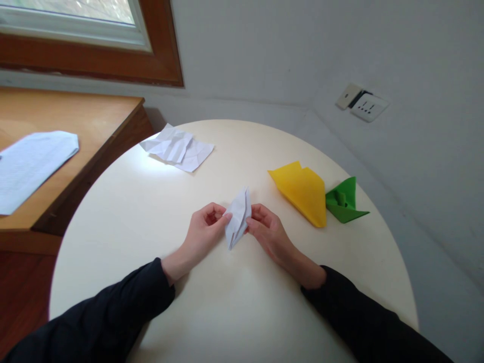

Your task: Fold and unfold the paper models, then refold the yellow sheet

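Observation:
Between my two hands is a small piece of folded white paper (237, 214), narrow and pointed at top and bottom, with layered creases along its right side. My left hand (207, 224) pinches its left edge, thumb on the near face. On the opposite edge, my right hand (267, 229) grips the paper between thumb and fingers. The paper is held up over the middle of the round white table (227, 312). Some fingertips are hidden behind it.
Creased white sheets (177, 148) lie at the table's far left. To the right sit a folded yellow paper (302, 191) and a folded green paper (345, 201), touching or nearly so. A wooden desk (102, 113) with a printed paper (38, 161) stands left; a wall socket (368, 107) is at right.

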`<state>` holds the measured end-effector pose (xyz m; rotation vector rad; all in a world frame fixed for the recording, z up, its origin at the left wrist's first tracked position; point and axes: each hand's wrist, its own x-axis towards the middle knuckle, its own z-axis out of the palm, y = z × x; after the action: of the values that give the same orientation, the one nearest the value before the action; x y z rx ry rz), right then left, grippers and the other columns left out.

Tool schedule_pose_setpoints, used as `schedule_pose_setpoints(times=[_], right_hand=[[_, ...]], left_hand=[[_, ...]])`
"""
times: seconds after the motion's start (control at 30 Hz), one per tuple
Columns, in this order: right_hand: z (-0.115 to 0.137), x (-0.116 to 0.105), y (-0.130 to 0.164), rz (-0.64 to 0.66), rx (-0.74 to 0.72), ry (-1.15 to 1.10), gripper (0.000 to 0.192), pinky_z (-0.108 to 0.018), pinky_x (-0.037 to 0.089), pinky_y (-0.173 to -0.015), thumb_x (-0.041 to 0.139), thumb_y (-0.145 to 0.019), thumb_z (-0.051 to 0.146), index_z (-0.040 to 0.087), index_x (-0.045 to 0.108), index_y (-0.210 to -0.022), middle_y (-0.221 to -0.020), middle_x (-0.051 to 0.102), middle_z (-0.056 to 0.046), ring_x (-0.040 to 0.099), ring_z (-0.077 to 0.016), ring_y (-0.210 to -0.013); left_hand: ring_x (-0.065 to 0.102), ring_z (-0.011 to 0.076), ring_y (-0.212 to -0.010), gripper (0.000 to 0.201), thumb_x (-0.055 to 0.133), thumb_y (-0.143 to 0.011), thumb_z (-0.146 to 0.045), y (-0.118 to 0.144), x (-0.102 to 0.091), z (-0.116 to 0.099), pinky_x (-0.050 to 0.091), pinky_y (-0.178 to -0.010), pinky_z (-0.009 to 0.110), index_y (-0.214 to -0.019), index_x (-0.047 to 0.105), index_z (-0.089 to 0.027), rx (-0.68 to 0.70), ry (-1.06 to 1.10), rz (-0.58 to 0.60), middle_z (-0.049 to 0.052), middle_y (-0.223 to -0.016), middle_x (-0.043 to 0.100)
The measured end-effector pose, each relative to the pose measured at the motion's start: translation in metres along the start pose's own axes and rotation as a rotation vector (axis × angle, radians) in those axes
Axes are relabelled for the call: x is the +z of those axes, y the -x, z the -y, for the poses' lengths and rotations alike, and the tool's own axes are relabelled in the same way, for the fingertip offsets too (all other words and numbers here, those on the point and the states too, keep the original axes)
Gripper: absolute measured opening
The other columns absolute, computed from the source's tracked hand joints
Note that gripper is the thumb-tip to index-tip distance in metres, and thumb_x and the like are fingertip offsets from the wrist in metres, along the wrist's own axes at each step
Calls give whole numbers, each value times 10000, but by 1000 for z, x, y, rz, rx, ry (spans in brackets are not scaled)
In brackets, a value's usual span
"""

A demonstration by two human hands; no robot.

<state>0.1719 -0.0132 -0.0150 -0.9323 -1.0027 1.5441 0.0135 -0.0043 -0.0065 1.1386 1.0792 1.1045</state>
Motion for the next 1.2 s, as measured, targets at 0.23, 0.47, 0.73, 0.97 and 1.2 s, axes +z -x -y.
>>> schedule_pose_setpoints(times=[0.23,0.47,0.73,0.97,1.2], right_hand=[[-2,-1,1,-56,-58,208,207,-261,440,-607,726,-667,342,193,594,-723,-671,591,22,531,-115,-621],[3,3,4,-98,-107,299,237,-263,428,-598,723,-658,381,203,567,-634,-701,544,9,507,-133,-666],[6,6,5,-40,-51,292,264,-263,390,-562,711,-657,395,199,537,-625,-594,531,33,479,-114,-569],[5,7,4,-112,-85,333,348,-237,301,-465,719,-623,427,205,459,-558,-504,448,60,384,-86,-486],[4,8,5,-101,-73,370,341,-237,306,-465,717,-631,419,204,462,-556,-508,455,57,385,-87,-491]], left_hand=[[456,78,-533,338,706,-662,-427,2,1,-1,346,-529,205,-674,495,-163,-87,135,86,-55,-564,491],[491,69,-525,311,740,-650,-375,-1,0,-1,373,-552,184,-700,517,-163,-178,295,187,-64,-503,516],[494,73,-505,295,690,-710,-325,2,0,0,354,-525,178,-830,442,-218,-105,264,212,-71,-555,570],[494,122,-603,199,657,-685,-342,4,0,-5,379,-559,233,-687,605,-150,-24,32,156,1,-631,554],[419,90,-521,313,701,-656,-432,6,3,-6,315,-490,212,-653,550,-157,-20,-76,137,-30,-569,494]])
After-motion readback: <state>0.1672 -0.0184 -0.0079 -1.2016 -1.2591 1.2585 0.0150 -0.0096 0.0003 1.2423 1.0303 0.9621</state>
